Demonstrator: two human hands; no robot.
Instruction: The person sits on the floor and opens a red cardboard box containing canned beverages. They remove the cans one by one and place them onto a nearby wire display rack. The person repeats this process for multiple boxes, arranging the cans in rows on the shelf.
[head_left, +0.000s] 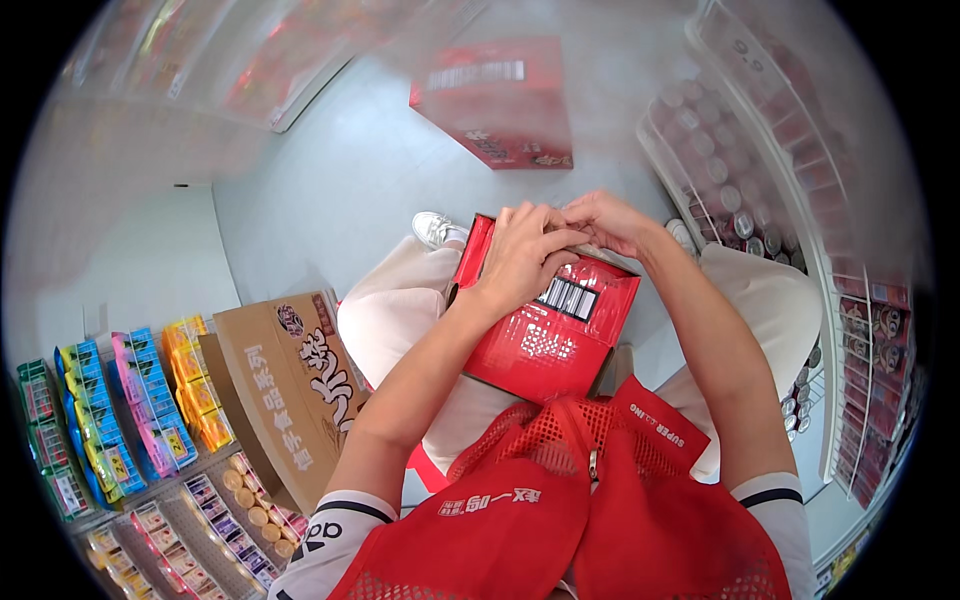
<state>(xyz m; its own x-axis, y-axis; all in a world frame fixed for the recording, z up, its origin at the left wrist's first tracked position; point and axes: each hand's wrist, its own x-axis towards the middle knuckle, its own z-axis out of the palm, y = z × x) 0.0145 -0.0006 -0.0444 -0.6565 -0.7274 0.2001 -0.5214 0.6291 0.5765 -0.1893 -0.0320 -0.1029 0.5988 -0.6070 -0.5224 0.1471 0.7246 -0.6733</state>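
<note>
A red cardboard box (536, 352), its surface glossy and bearing a barcode panel (568, 298), rests between my knees. My left hand (525, 247) lies across the box's upper side, with its fingers bent over the far edge. Close beside it, my right hand (611, 225) has curled fingers pinching at that same far edge. Just what the right fingertips hold is hidden by the left fingers. A narrow red flap (474, 251) stands along the box's left side.
On the floor ahead stands another red carton (502, 112). A brown cardboard carton (281, 397) is by my left thigh, beside shelves with colourful snack packets (154, 405). To the right, a white rack (817, 225) holds several cans (716, 169). Haze blurs the upper view.
</note>
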